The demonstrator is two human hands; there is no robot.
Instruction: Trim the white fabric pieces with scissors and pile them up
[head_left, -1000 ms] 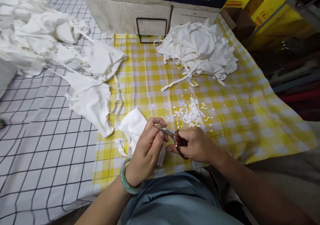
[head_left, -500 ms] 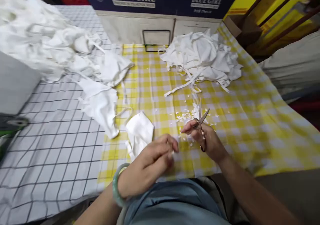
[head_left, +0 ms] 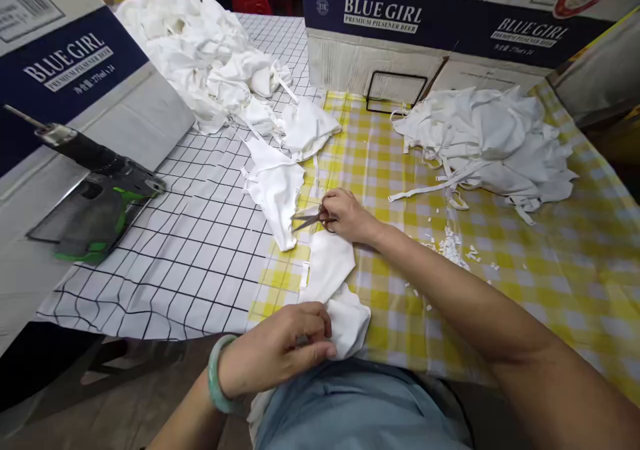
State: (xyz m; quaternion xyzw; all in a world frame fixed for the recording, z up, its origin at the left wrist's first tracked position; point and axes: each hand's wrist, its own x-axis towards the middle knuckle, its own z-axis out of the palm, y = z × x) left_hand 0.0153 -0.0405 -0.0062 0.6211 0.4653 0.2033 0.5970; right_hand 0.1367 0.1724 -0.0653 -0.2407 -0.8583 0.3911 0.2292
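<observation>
left hand (head_left: 280, 353): clenched on soft white cloth piece (head_left: 335, 290), lower centre.
right hand (head_left: 347, 215): grasping slim metal scissors (head_left: 307, 220), mid-frame.
surface: yellow checked tablecloth (head_left: 550, 263).

Bench: bare gridded cloth (head_left: 200, 263) left of centre gives open passage. A drill (head_left: 95, 190) and a box (head_left: 60, 103) block the far left. One white pile (head_left: 210, 57) fills the far left corner, a second pile (head_left: 490, 143) the far right. A back box (head_left: 440, 30) walls the rear. Yellow check (head_left: 550, 263) lies open at right, with only scraps (head_left: 453, 250).
</observation>
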